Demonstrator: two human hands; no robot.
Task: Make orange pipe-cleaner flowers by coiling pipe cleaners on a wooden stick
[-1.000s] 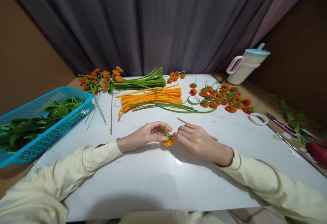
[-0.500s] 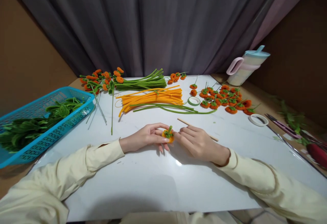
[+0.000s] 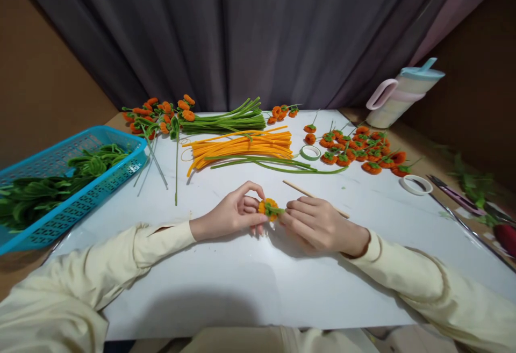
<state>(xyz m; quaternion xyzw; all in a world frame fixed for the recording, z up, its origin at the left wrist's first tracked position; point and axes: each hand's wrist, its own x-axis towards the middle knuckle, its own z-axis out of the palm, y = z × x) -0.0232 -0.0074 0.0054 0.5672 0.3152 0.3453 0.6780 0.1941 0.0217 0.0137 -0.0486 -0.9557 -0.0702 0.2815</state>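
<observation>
Between thumb and fingers my left hand (image 3: 229,213) holds a small orange chenille-stem piece (image 3: 266,205), shaped like a little persimmon or flower with a green top. Its green stem points right, toward my right hand (image 3: 320,227). The curled fingers of that hand pinch the stem's end; the very tips are hidden. A thin wooden stick (image 3: 298,188) lies on the white tabletop just behind my right hand. Farther back rest a bundle of orange chenille stems (image 3: 245,146) and a few loose green chenille stems (image 3: 242,160).
A blue basket (image 3: 97,186) with green leaves stands at left. Behind are green stems (image 3: 226,123) and orange flowers (image 3: 165,108). Finished orange pieces (image 3: 358,146), green tape (image 3: 310,152), white tape (image 3: 416,185), scissors (image 3: 455,194) and a tumbler (image 3: 397,100) are at right.
The orange piece has turned, so its green stem, upright before, now points right into my right hand's fingers. My left forefinger has lifted into an arch. The view has shifted slightly.
</observation>
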